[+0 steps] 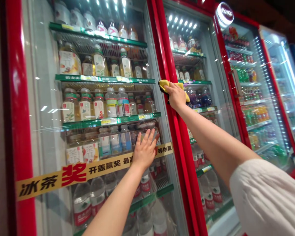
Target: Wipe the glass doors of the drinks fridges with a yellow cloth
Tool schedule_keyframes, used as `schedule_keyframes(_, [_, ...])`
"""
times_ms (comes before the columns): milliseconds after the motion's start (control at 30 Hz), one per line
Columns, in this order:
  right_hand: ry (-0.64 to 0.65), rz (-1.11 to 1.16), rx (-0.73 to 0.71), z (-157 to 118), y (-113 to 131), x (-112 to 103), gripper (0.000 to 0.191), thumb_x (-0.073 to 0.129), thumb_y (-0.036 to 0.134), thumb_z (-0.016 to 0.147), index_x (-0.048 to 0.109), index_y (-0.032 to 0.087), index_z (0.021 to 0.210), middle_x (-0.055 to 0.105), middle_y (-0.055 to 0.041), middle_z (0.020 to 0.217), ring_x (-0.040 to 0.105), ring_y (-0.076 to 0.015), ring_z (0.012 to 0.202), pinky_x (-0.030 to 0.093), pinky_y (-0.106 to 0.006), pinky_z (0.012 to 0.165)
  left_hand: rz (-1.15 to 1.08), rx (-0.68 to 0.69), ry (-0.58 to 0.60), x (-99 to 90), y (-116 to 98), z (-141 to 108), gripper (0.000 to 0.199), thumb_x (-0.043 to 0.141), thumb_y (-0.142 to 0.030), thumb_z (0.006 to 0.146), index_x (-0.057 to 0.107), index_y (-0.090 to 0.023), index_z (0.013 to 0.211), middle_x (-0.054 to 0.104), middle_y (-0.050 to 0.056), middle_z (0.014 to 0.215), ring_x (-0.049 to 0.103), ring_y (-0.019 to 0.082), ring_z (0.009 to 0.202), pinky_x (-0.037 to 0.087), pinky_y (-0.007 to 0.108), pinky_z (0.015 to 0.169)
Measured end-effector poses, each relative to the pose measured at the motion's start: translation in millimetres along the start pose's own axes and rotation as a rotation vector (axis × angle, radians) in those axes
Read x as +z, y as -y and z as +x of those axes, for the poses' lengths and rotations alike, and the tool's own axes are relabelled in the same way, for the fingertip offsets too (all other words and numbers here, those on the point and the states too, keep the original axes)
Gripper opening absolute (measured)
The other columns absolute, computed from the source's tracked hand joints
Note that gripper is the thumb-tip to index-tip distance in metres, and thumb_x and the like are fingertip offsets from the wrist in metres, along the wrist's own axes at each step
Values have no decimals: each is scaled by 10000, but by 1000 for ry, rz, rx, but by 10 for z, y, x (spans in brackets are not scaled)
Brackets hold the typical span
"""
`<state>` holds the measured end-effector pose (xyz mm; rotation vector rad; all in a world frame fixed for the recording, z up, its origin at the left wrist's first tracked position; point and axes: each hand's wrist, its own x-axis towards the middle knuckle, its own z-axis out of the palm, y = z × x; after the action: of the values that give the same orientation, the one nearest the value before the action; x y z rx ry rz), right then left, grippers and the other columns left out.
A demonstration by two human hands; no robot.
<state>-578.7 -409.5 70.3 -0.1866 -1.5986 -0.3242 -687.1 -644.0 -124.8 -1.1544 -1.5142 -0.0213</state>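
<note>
My right hand (177,95) grips a yellow cloth (164,84) with a dark edge and presses it against the red door frame (167,55) between two glass doors of a drinks fridge. Parts of the cloth stick out on both sides of the fingers. Lower and to the left, my left hand (145,149) lies flat on the glass door (46,131), fingers spread, with nothing in it. It covers part of a gold strip (100,168) printed with black and red characters. Behind the glass stand bottled drinks (112,103).
Green-edged shelves (105,79) hold rows of bottles, with large water bottles (82,203) at the bottom. To the right, more lit fridges (255,98) run back in a line. A round lit sign (224,14) juts out at the top. A door handle (235,82) sticks out below it.
</note>
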Motion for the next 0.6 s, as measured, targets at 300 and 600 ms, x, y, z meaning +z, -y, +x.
schedule_keyframes(300, [14, 38, 90, -658, 198, -62, 383, 470, 299, 992, 647, 266, 1331, 433, -65, 1625, 417, -302, 1453, 402, -492, 1127, -23, -11, -3, 30, -14, -6, 589, 457, -381, 1030, 357, -256, 1597, 117, 53, 1716, 90, 247, 1603, -45, 553, 1306])
schedule_keyframes(600, [77, 96, 104, -1992, 404, -17, 429, 406, 206, 1033, 600, 293, 1405, 373, -40, 1664, 303, -260, 1544, 332, -510, 1210, -92, -13, 0, 33, -22, 14, 690, 496, -340, 1009, 220, -288, 1639, 123, 36, 1721, 78, 245, 1606, -41, 558, 1305])
